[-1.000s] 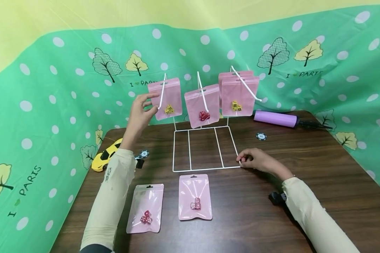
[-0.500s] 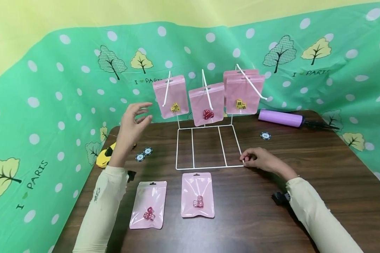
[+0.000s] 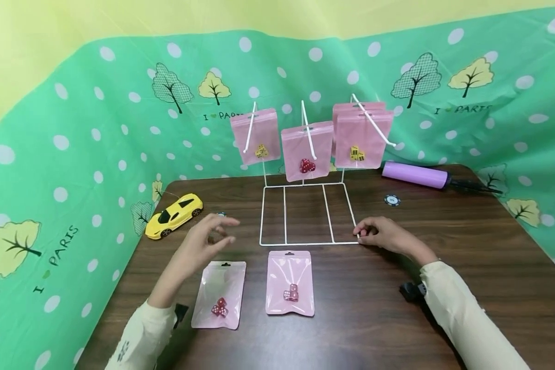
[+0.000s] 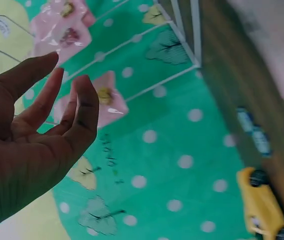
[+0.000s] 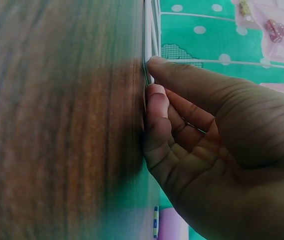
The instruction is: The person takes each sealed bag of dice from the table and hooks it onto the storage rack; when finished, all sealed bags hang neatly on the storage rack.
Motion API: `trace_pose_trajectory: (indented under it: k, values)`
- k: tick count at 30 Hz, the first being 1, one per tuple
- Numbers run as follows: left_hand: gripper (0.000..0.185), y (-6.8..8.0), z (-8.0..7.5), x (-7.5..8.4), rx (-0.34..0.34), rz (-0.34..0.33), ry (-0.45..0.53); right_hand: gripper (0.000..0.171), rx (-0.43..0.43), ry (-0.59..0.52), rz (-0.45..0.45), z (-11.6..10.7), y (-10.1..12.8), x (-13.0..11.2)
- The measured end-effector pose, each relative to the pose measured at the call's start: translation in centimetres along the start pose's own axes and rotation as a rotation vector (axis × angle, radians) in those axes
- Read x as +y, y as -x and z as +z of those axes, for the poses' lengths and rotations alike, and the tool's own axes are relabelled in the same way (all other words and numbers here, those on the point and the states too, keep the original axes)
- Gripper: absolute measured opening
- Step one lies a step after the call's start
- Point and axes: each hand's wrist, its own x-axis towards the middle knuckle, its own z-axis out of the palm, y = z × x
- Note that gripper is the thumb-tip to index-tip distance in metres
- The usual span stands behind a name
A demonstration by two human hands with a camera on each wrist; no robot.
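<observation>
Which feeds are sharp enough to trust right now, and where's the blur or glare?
Head view: evenly lit, sharp, only the left hand slightly smeared. Left wrist view: blurred backdrop, glare on a hanging pouch. Right wrist view: dim, table streaked, right hand fairly clear.

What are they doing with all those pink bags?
A person sits at a wooden table with a white wire rack. Pink bags with dice inside hang from its hooks: one with yellow dice, one with red dice, and more on the right hook. The right hand rests at the rack's front corner. The left hand, open and holding nothing, hovers just above two more dice bags lying flat.
</observation>
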Motion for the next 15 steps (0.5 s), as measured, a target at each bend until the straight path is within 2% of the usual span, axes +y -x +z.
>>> trace_pose_trajectory:
  k: [6,11,15]
  values:
    - [0.032,4.1,-0.3,-1.8,-0.028,-0.159,0.038,0.014,0.004,0.006,-0.009,0.0,0.0,-0.2]
    - [0.033,6.9,0.0,-3.1,-0.009,-0.297,-0.034,0.015,0.001,0.006,-0.013,0.0,0.1,-0.1]
    - [0.041,8.3,0.4,-3.4,-0.015,-0.343,-0.083,0.015,0.003,0.006,-0.015,0.1,0.1,-0.1]
